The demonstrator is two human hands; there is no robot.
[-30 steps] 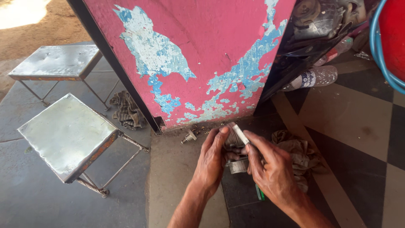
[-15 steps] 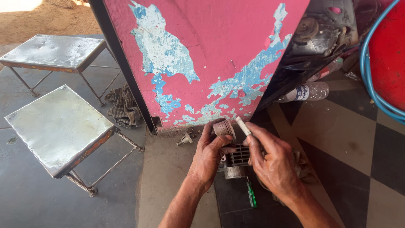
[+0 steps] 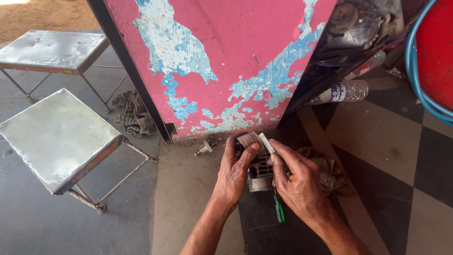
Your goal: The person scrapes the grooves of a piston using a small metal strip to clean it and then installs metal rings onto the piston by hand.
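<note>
My left hand (image 3: 234, 175) and my right hand (image 3: 298, 182) are both closed around a small finned grey metal engine part (image 3: 258, 171), held just above the floor. The left thumb presses on the part's round top (image 3: 247, 139). Between the right thumb and fingers sits a thin pale flat blade (image 3: 266, 142), laid against that top. A green-handled screwdriver (image 3: 279, 211) lies on the dark tile below my right hand.
A peeling pink and blue panel (image 3: 226, 61) stands just ahead. Two metal stools (image 3: 52, 132) are at left, with a rag (image 3: 133, 113) behind them. A small metal fitting (image 3: 204, 149), a clear plastic bottle (image 3: 340, 92), a dirty cloth (image 3: 330, 172) and a blue hose (image 3: 415, 80) lie around.
The hands have lifted the engine part off the floor and brought it closer. The blade now rests on its top, and the view has shifted slightly.
</note>
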